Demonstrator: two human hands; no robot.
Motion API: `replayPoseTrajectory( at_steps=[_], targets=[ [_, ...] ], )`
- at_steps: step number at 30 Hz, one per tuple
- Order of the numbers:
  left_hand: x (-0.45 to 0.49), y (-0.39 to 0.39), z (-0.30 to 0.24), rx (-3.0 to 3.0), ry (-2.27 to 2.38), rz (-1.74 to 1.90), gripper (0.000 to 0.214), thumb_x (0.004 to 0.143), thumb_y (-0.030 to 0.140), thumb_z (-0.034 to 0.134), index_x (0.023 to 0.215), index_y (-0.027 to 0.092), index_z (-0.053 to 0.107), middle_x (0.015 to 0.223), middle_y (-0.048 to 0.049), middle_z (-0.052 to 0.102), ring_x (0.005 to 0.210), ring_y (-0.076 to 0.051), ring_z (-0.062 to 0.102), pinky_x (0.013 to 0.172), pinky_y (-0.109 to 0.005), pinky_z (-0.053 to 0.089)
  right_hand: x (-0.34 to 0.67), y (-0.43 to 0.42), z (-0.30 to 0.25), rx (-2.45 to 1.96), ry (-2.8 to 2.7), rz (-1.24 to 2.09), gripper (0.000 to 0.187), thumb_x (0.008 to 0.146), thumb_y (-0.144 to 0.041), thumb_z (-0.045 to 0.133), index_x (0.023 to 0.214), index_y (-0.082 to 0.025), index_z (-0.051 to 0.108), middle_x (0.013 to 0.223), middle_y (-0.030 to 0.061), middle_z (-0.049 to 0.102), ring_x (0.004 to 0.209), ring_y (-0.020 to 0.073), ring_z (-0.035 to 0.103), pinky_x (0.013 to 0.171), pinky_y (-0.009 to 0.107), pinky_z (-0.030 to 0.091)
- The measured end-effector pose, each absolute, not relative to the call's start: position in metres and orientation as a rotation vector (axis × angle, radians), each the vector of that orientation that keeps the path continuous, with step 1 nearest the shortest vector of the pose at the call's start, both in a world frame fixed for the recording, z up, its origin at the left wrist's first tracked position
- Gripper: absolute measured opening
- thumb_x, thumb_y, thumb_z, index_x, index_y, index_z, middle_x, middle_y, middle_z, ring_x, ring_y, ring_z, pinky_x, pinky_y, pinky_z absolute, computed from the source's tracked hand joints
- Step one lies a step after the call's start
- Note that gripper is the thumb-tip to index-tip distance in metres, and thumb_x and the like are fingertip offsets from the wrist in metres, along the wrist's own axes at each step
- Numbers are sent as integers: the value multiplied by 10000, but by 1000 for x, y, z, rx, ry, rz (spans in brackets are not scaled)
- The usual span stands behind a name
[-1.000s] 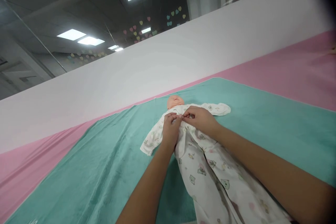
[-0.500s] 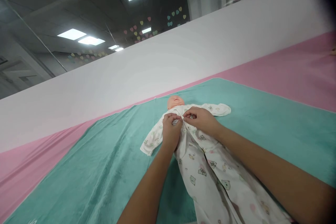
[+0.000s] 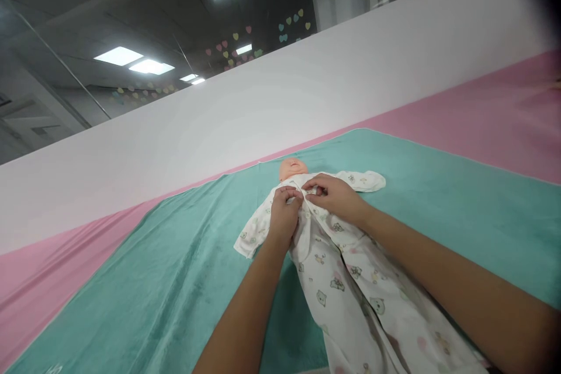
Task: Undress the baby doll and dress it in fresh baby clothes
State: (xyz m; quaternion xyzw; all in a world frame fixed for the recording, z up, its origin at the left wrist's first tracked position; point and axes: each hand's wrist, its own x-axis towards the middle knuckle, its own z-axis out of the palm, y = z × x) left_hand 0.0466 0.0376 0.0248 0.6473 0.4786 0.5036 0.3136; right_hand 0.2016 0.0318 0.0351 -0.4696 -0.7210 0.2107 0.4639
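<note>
A baby doll (image 3: 293, 168) lies on its back, with only its bald vinyl head showing above the collar. It wears a white sleepsuit (image 3: 337, 286) printed with small bears. My left hand (image 3: 284, 216) pinches the sleepsuit's front edge at the chest. Just beside it, my right hand (image 3: 333, 196) grips the opposite edge near the neck. My fingers hide the fastening between them, and I cannot tell whether it is closed. One footed leg of the sleepsuit runs toward the lower right, under my right forearm.
The doll lies on a teal plush towel (image 3: 153, 286) spread over a pink mat (image 3: 460, 134). Beyond them rises a white wall or panel (image 3: 263, 105), then glass with pastel paper hearts (image 3: 236, 47). Ceiling lights reflect there. Another person's fingertips may show at the far right edge (image 3: 556, 83).
My right hand has shifted slightly left and up toward the collar, with its fingers curled closer to my left hand. The view has tilted a little.
</note>
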Motion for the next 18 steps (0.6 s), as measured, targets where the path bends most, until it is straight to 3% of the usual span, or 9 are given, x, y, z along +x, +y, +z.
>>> replayPoseTrajectory(
  at_steps=[6,18],
  targets=[
    [49,36,28,1616,1236,1336,78,725,188,545,721,183,623,1043,-20,556,998,-170,523,927,-288,360,202,33,34,-1143,-1783,537,227,751,-283,544,940,-250,666,904,9,600,691,128,509,657,276,408],
    [51,39,28,1679,1282,1330,75,727,249,598,748,210,659,999,-24,574,968,-184,528,918,-326,377,203,32,34,-1177,-1753,607,225,740,-340,559,904,-239,675,737,-5,567,610,118,474,548,244,370]
  ],
)
